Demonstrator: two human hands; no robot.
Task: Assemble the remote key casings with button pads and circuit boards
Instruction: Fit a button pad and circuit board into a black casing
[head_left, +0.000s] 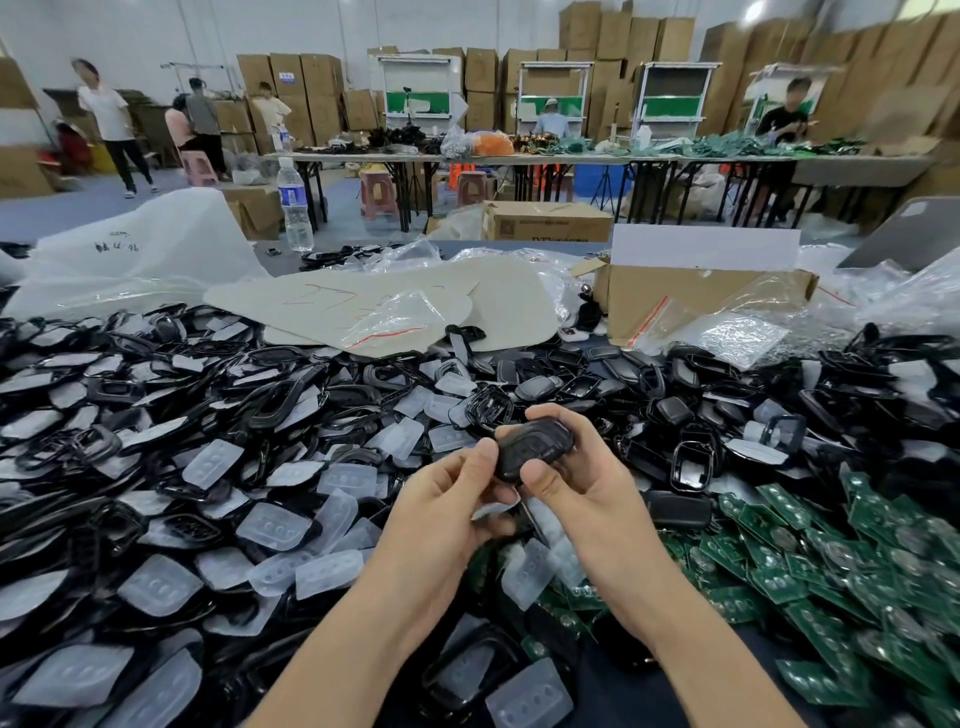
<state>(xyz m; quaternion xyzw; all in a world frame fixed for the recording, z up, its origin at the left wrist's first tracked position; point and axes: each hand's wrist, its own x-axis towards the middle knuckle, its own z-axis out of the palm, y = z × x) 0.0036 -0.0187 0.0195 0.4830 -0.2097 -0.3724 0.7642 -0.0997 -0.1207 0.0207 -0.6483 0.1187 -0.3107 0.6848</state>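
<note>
A black remote key casing (532, 448) is held above the pile at the centre. My right hand (574, 480) grips it, fingers curled over its top and thumb below. My left hand (452, 499) pinches its left end with the thumb. A clear button pad (493, 510) shows under my left fingers; whether they hold it I cannot tell. Clear button pads (270, 527) and black casing frames (488, 408) cover the table to the left and ahead. Green circuit boards (810, 561) lie heaped at the right.
Cardboard sheets (374, 301) and plastic bags (717, 332) lie behind the pile, beside an open cardboard box (691, 291). A water bottle (294, 205) stands at the back left. Further off are long tables, stacked cartons and several people.
</note>
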